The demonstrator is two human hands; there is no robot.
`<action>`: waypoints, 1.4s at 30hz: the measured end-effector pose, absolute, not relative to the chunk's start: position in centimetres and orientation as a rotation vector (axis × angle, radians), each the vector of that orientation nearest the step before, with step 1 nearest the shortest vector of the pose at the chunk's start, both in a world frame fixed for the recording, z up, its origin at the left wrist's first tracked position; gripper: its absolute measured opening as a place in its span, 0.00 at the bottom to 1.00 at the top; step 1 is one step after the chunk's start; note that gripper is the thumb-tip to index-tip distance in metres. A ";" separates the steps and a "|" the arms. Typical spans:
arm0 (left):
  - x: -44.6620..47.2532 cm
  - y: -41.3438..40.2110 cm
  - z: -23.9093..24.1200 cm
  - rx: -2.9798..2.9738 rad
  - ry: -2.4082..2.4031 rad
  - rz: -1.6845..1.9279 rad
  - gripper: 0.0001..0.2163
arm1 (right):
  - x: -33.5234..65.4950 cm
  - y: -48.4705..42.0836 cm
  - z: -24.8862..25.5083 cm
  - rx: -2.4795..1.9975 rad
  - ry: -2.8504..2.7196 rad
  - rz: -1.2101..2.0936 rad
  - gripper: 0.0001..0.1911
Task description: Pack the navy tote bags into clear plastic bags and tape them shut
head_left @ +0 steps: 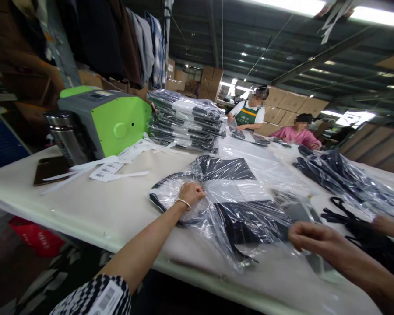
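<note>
A clear plastic bag (231, 227) with a folded dark garment (228, 168) inside lies in front of me. Across the garment runs a white band (239, 191). My left hand (192, 194), a bracelet at its wrist, is closed on the bag's plastic near its left end. At the bag's right end is my right hand (315, 238), fingers curled and somewhat blurred; what they hold, if anything, cannot be made out. Beside it lies a grey object (304, 212), partly under plastic.
Bagged garments (187, 120) are stacked behind, by a green machine (118, 122). White paper strips (128, 155), a steel flask (65, 135) and a phone (49, 170) lie left. Another person's hand (390, 228) reaches in right, near black straps (348, 218). Two people work across the table (95, 210).
</note>
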State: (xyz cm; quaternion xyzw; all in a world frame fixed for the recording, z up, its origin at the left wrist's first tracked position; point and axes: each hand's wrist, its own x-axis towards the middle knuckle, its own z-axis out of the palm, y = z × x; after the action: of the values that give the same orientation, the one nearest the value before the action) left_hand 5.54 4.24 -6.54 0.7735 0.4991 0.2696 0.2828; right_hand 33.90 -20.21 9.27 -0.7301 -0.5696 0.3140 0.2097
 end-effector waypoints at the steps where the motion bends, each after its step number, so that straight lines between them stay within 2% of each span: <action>1: 5.6 4.2 -6.4 2.077 1.343 0.715 0.05 | 31.1 -17.7 10.0 -1.926 -1.696 1.055 0.22; 4: 5.7 4.1 -6.2 2.090 1.362 0.712 0.05 | 23.6 -9.9 10.7 -1.584 -1.896 1.498 0.16; 6: 5.8 4.1 -6.1 2.090 1.378 0.717 0.05 | 20.9 -5.3 9.5 -1.511 -2.020 1.593 0.15; 10: 6.0 4.1 -6.3 2.081 1.404 0.715 0.06 | 20.6 1.6 5.5 -1.752 -2.203 1.414 0.17; 15: 6.1 4.2 -6.4 2.078 1.419 0.707 0.05 | 22.1 5.5 2.2 -2.078 -2.332 1.184 0.16; 27: 6.4 4.4 -6.1 2.097 1.411 0.707 0.04 | 22.1 5.1 0.7 -2.371 -2.334 0.624 0.12; 34: 4.2 -0.8 -3.6 2.352 1.212 0.741 0.07 | 22.9 3.9 0.2 -2.335 -2.284 0.583 0.15; 36: 4.1 -3.4 -4.0 2.477 1.058 0.648 0.14 | 22.9 3.8 0.3 -2.331 -2.283 0.573 0.15; 40: 4.8 -6.8 -6.0 2.622 0.981 0.627 0.42 | 22.8 3.7 0.6 -2.346 -2.302 0.484 0.19; 42: 5.1 -7.1 -6.7 2.664 0.976 0.607 0.45 | 23.0 3.5 0.5 -2.353 -2.312 0.402 0.22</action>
State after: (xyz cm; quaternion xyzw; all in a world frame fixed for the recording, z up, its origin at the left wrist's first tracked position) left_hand 5.12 -7.13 -6.69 0.9116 0.3339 0.2076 0.1199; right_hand 23.00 3.53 0.53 -0.7051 -0.6929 0.1204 -0.0906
